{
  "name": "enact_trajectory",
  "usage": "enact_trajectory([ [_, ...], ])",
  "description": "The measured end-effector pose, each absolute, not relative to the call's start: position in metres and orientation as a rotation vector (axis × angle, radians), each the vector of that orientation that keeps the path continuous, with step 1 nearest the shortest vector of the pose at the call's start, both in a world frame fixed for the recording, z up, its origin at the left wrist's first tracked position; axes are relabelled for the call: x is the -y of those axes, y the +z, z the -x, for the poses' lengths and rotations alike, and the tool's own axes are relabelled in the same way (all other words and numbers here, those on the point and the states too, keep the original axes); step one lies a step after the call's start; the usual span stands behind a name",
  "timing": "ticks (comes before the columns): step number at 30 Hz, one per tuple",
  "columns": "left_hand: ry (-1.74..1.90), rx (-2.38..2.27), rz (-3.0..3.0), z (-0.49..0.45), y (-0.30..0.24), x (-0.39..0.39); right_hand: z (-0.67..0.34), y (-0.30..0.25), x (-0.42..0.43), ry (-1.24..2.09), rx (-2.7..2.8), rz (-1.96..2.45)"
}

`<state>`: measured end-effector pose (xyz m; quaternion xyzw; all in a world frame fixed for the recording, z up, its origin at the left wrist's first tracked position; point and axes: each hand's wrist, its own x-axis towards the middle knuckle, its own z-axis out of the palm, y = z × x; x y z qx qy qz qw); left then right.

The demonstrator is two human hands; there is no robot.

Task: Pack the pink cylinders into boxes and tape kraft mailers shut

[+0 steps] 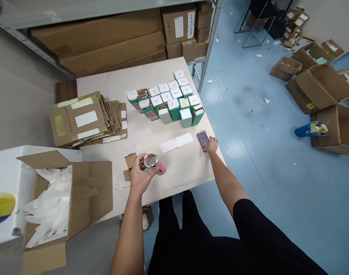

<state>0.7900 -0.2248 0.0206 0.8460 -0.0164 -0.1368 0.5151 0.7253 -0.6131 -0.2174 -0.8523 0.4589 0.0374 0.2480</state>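
The worker's left hand curls round a pink cup, thumb and fingers clasping its sides, near six o'clock on the table. At three o'clock the right hand has bent fingers against a phone; whether it pinches it, I can't tell. Past the cup lies a white strip, then green boxes at one o'clock, and a shelf at twelve

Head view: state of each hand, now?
Left hand: closed, holding the pink cup.
Right hand: fingers at the phone; whether it grips, can't tell.
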Motion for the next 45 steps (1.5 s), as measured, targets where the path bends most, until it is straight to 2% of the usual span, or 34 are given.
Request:
enact_trajectory([
  [6,-0.324,0.038,-2.001,-0.784,0.022,0.226,-0.727,-0.214,0.605,0.045,-1.228,2.396],
  [11,-0.302,0.065,-1.983,-0.779,0.039,0.225,-0.719,-0.176,0.572,-0.145,-1.15,2.298],
  [15,-0.267,0.061,-1.947,-0.775,0.06,0.219,-0.704,-0.125,0.507,-0.279,-0.81,2.127],
  [21,-0.202,0.036,-1.792,-0.776,0.092,0.195,-0.696,-0.039,0.372,-0.052,-0.151,1.736],
  [27,-0.073,0.089,-1.78,-0.785,0.111,0.158,-0.731,0.007,0.289,-0.144,-0.134,1.709],
  [30,-0.051,0.075,-1.77,-0.793,0.103,0.136,-0.744,0.001,0.273,-0.123,-0.129,1.753],
  [34,-0.078,0.015,-1.769,-0.802,0.068,0.11,-0.748,-0.034,0.261,-0.075,-0.075,1.874],
  [40,-0.127,-0.091,-1.674,-0.797,0.006,0.104,-0.746,-0.095,0.247,-0.009,-0.427,1.972],
  [45,-0.105,-0.009,-1.678,-0.804,-0.019,0.098,-0.752,-0.115,0.235,0.018,-0.54,1.941],
])
